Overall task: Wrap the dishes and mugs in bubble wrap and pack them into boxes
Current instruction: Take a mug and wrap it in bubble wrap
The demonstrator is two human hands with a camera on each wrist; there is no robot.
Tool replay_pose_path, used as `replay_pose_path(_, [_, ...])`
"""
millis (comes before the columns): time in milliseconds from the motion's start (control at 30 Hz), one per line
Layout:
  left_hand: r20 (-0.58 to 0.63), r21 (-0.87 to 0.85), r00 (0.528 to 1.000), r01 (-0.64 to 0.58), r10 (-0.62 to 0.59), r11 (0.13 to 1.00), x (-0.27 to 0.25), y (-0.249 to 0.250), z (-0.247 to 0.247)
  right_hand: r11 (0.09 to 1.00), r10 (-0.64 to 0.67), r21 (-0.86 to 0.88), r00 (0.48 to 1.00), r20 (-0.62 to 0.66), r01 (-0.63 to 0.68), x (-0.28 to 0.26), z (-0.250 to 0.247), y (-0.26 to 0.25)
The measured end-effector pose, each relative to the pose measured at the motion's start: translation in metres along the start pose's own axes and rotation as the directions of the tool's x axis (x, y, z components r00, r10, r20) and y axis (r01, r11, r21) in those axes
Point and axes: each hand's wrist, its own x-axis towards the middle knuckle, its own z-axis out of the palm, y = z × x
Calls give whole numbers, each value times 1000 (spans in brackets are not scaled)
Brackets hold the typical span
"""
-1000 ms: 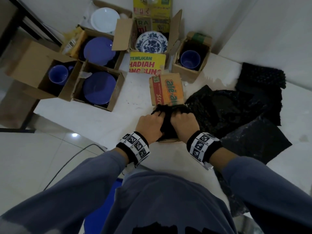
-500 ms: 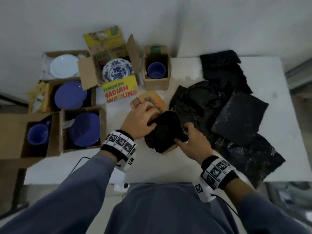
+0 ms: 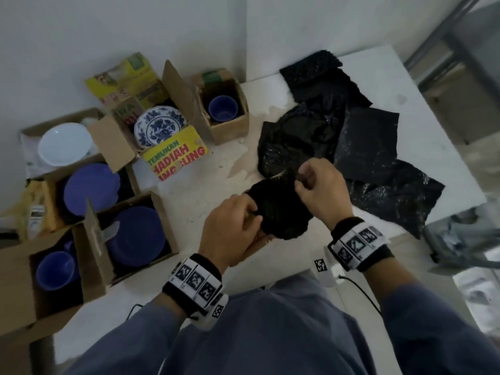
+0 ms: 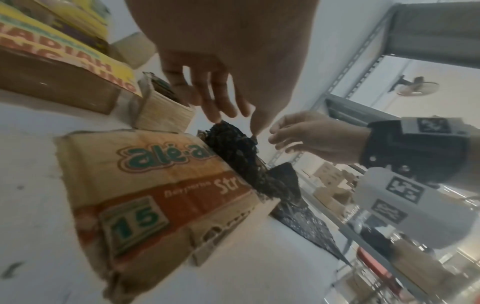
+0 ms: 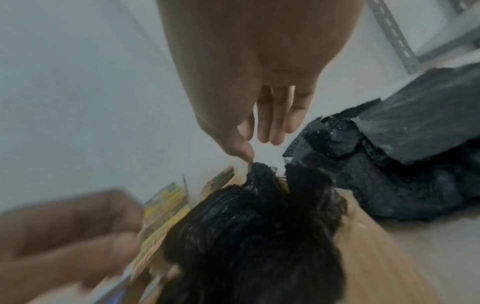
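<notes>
A bundle wrapped in black bubble wrap (image 3: 278, 209) sits in a small orange printed box (image 4: 145, 185) at the table's near edge; what is inside the wrap is hidden. My left hand (image 3: 243, 215) is at the bundle's left side, thumb and fingers pinching the wrap (image 4: 233, 152) at its top. From the right, my right hand (image 3: 311, 182) pinches a tuft of the wrap (image 5: 259, 170) between thumb and forefinger above the bundle (image 5: 259, 236), the other fingers loose.
Loose black bubble wrap sheets (image 3: 365, 147) lie right of the bundle. Open cardboard boxes to the left hold blue plates (image 3: 135, 234), blue mugs (image 3: 223, 108), a white plate (image 3: 63, 143) and a blue-patterned plate (image 3: 159, 125). Metal shelving (image 4: 363, 61) stands to the right.
Both hands were pressed together on the bundle. The right hand dropped to its near side, then rose to pinch the wrap at the top. The left hand shifted to the bundle's left edge.
</notes>
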Motion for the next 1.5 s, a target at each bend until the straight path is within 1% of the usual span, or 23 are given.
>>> replay_pose_path(33, [0,22,993,-117,117,993,3,2,4,997,-54,-47,998,28,55,-10,1,-3])
replay_pose_path(67, [28,54,975,-223,222,973,6,4,9,989,-102,-93,989,107,112,-19,6,-6])
replay_pose_path(100, [66,84,957,-286,281,955,10,5,13,978,-127,-135,969,211,158,-25,13,-9])
replay_pose_path(133, [111,112,951,-301,289,947,15,7,17,965,-134,-176,944,302,194,-28,22,-13])
replay_pose_path(167, [151,156,955,-278,255,948,19,10,21,948,-133,-226,922,364,226,-29,30,-15])
replay_pose_path(233, [213,327,971,-176,110,929,23,16,26,900,-118,-332,893,435,281,-28,43,-19])
replay_pose_path(267, [240,411,970,-140,41,901,24,20,27,879,-100,-376,884,457,293,-26,45,-20])
replay_pose_path(333, [281,487,959,-102,-44,868,27,25,29,854,-63,-424,870,489,301,-22,45,-20])
replay_pose_path(567, [328,501,930,-24,-164,865,40,29,44,860,90,-455,807,584,233,-5,47,-20])
replay_pose_path(633, [356,497,910,5,-210,868,44,28,47,868,134,-451,777,616,208,2,48,-22])
replay_pose_path(733, [392,491,881,43,-264,870,50,29,49,869,221,-465,707,672,171,12,52,-24])
replay_pose_path(867, [435,502,853,38,-290,864,54,30,49,865,256,-469,645,720,180,20,56,-27])
replay_pose_path(933, [429,486,862,32,-270,873,53,28,48,867,251,-462,638,728,186,22,55,-28])
replay_pose_path(1000, [407,436,885,31,-228,900,50,23,46,868,251,-460,635,730,186,23,52,-30])
replay_pose_path(1100, [403,321,907,-12,-125,947,50,15,34,880,220,-436,653,725,188,18,39,-29])
replay_pose_path(1167, [357,250,933,-47,-47,967,51,8,22,877,168,-430,703,692,214,11,30,-30])
replay_pose_path(1233, [254,211,967,-77,21,974,52,2,9,872,81,-418,765,638,256,4,25,-32])
replay_pose_path(1267, [201,210,979,-86,43,974,52,-2,6,879,36,-389,775,631,276,1,26,-33])
replay_pose_path(1300, [158,207,986,-80,47,975,52,-8,5,886,1,-354,763,647,299,0,29,-34])
replay_pose_path(1333, [145,186,989,-54,27,981,52,-13,4,884,-13,-336,735,678,326,-1,34,-34])
replay_pose_path(1400, [199,93,978,49,-67,994,53,-20,5,846,11,-376,692,722,378,-3,43,-32])
replay_pose_path(1433, [233,51,967,93,-102,994,54,-22,6,824,31,-410,693,721,390,-4,47,-31])
replay_pose_path(1500, [259,-5,958,127,-121,992,53,-23,8,798,53,-452,701,711,398,-4,54,-29])
